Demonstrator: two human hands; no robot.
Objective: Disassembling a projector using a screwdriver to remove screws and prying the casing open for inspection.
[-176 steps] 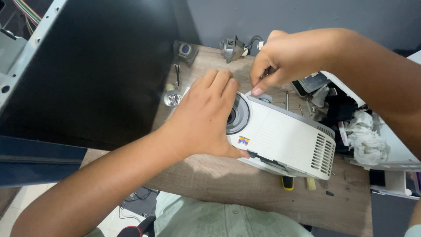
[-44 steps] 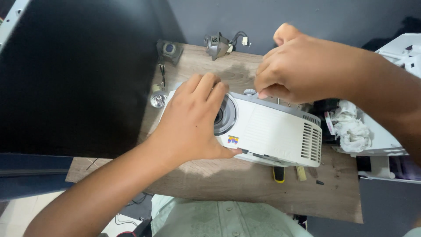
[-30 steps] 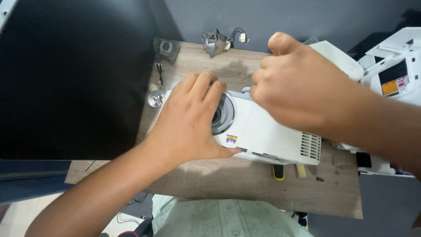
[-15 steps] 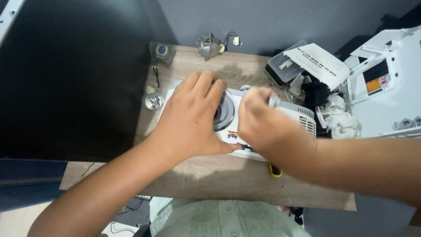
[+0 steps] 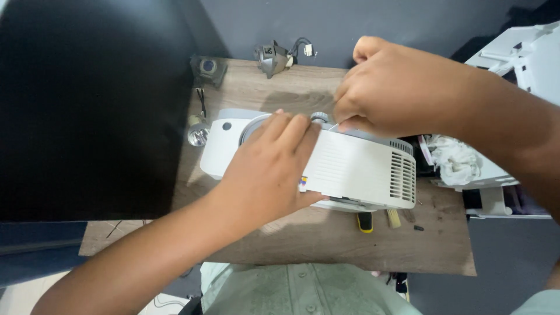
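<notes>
White projector lies on its side on the wooden table; left hand is spread flat across its casing, pinning it; right hand is pinched shut at the top rear edge, on what I cannot tell; best to keep the flat palm pressing so the casing stays steady; count: one projector, two hands, one lamp module, one round lens

A wooden table (pale, grainy) stands against a grey wall at the far side; a large black panel fills the left, under even light.
</notes>
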